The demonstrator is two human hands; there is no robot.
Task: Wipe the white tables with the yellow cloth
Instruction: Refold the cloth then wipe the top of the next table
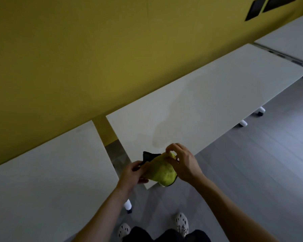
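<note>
Head view. A person stands at the near corner of the middle table (217, 95), one of a row of white tables set along a yellow wall (94, 49). A second table (42, 172) lies to the left across a narrow gap, and a third table (290, 35) stands at far right.

The yellow cloth (163, 171), black on its reverse side, is held bunched between both hands over that near corner. Whether it touches the surface cannot be told.

The left hand (133, 173) has its grip closed, fingers curled round the cloth's left, black-backed edge. The right hand (184, 165) has its grip narrowed to a fingertip pinch on the upper edge, the other fingers loosely bent.

A faint darker streak (164, 123) runs across the middle table, probably moisture from wiping.

The step in hand appears to be refolding or turning the cloth between passes. The next move calls for flattening it into a pad, laying it on a table and pressing through one palm.
</note>
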